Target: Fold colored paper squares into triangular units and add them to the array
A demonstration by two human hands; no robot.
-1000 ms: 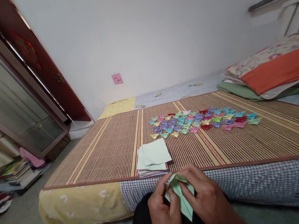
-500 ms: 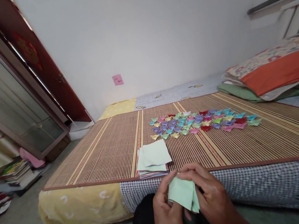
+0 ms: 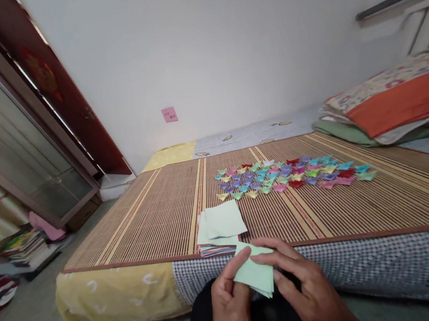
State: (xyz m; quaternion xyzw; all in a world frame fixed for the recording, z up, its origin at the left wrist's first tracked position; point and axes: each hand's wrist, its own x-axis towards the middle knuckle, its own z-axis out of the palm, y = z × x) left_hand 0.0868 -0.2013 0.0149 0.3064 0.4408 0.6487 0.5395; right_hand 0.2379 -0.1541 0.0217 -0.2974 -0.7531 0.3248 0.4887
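Observation:
A light green folded paper (image 3: 255, 272), squarish with several layers showing along its lower edge, is held above my lap. My left hand (image 3: 232, 293) pinches its left side, thumb and fingers closed on it. On the right side, my right hand (image 3: 301, 278) has its fingers on the top and edge of the same paper. Just beyond the hands, a stack of square paper sheets (image 3: 225, 219) lies at the mat's near edge, pale green on top with other colours beneath. Farther back, several rows of small folded paper boats (image 3: 283, 176) in many colours stand on the mat.
A striped bamboo mat (image 3: 145, 217) covers the bed, over a yellow and checked sheet (image 3: 130, 291). Folded bedding (image 3: 403, 99) is piled at the right. A pink note (image 3: 169, 115) is stuck on the wall. Books (image 3: 26, 246) lie at the left.
The folded paper has shifted slightly up and left and now lies flatter, looking like a neater square. My right hand's fingers have loosened and spread somewhat along its edge.

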